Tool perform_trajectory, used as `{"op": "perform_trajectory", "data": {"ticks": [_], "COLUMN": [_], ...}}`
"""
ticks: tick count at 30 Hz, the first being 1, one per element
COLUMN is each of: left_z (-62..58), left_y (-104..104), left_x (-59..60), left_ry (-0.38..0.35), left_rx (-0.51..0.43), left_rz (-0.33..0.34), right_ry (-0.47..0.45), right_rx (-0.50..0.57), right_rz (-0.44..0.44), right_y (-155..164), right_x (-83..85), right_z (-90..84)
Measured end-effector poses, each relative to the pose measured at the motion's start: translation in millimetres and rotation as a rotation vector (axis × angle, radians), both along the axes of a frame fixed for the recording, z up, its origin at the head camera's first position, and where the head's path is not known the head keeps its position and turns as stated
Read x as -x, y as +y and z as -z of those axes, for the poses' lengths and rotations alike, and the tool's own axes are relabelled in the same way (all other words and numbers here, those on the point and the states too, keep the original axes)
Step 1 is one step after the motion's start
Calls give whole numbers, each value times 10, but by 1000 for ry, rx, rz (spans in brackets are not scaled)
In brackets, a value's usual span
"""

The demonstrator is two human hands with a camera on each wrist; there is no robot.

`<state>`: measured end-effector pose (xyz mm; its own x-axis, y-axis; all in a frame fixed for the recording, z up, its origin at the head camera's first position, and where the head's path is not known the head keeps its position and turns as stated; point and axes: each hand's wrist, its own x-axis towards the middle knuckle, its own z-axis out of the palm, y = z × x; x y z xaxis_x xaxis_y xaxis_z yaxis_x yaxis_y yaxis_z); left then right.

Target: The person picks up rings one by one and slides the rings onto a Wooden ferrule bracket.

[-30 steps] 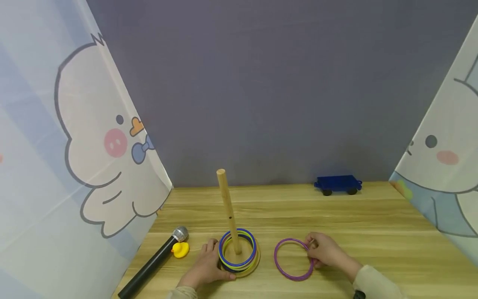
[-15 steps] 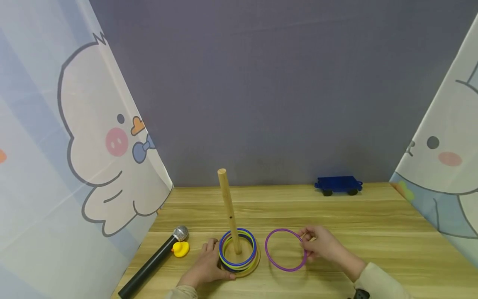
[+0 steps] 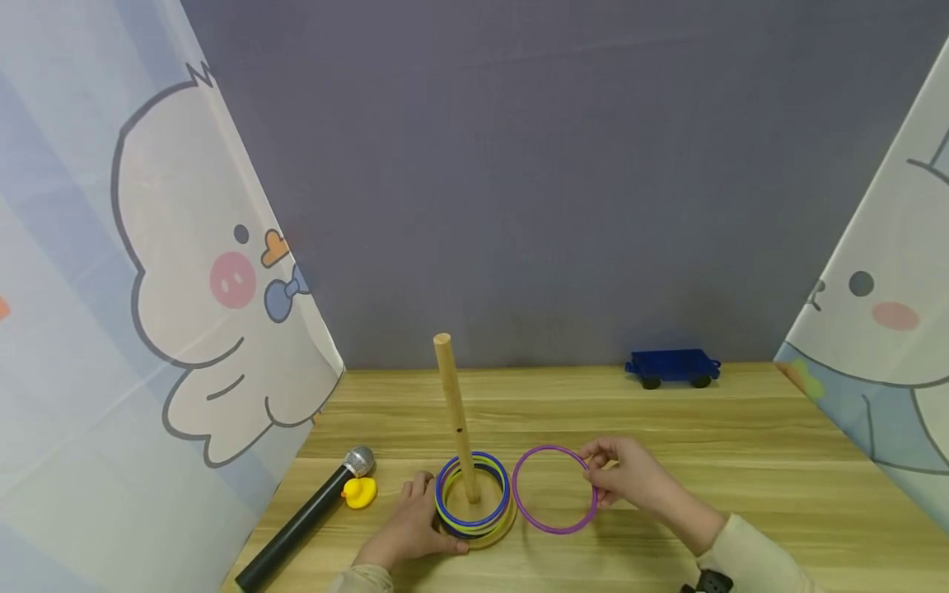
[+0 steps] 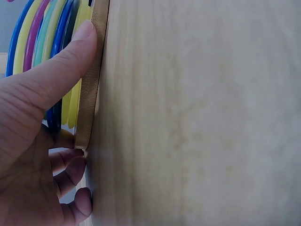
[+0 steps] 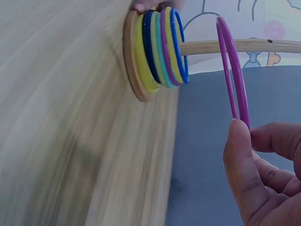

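A wooden ring-toss stand has an upright peg (image 3: pixel 455 395) and a round base (image 4: pixel 89 103). Rings (image 5: pixel 167 52) in blue, yellow, purple, turquoise and green are stacked around the peg's foot. My left hand (image 3: pixel 410 527) grips the base's near left side, thumb along its edge and over the lower rings, other fingers curled at the rim. Between thumb and forefinger, my right hand (image 3: pixel 626 475) pinches a purple ring (image 5: pixel 239 80) by its right side. That ring is held above the table, tilted, just right of the stack in the head view.
A black microphone (image 3: pixel 300 523) with a silver head lies at the left, a yellow rubber duck (image 3: pixel 360 493) beside it. A blue toy wagon (image 3: pixel 671 365) stands at the table's back right, before a grey backdrop (image 3: pixel 519 181). Printed cloths flank both sides.
My right hand has lifted the purple ring off the table and carried it leftward, closer to the stand. The left hand has stayed on the base.
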<state>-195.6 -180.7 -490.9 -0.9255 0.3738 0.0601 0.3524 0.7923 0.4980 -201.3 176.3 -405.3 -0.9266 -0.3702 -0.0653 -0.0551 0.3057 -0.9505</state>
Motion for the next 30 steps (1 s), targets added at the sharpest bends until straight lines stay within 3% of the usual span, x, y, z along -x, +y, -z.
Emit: {"op": "perform_trajectory", "data": {"ticks": [10, 19, 30], "left_z": [-21, -7, -27], "left_y": [13, 8, 7], "left_x": [17, 17, -8], "left_ry": [8, -18, -35], "left_rx": [2, 3, -3], "left_rz": [6, 3, 0], "right_ry": [14, 59, 107], "right_rx": [47, 84, 167], "right_rz": [-24, -46, 31], "right_y": [-41, -122, -261], "right_x": [-22, -54, -97], "right_z": [-188, -478, -780]}}
